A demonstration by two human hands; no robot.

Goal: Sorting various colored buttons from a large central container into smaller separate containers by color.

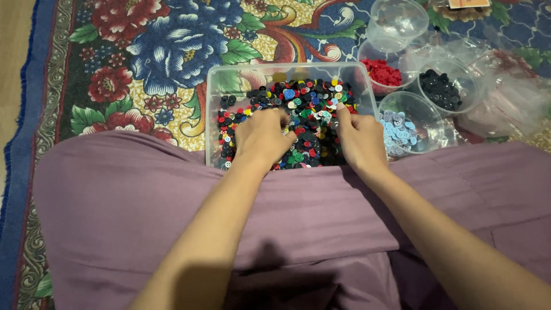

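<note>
Between the knees, on the flowered rug, a clear tub holds mixed buttons. Left hand and right hand dig in, fingers curled; whether either grip holds anything, I cannot tell.

Multicoloured buttons, floral carpet, purple cloth

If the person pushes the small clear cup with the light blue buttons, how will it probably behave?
The clear cup of light blue buttons looks thin-walled and only partly filled, so it would probably slide or tip easily. It stands beside the clear tub, which may stop it on that side. Loose round buttons would likely scatter if it tips.
</note>
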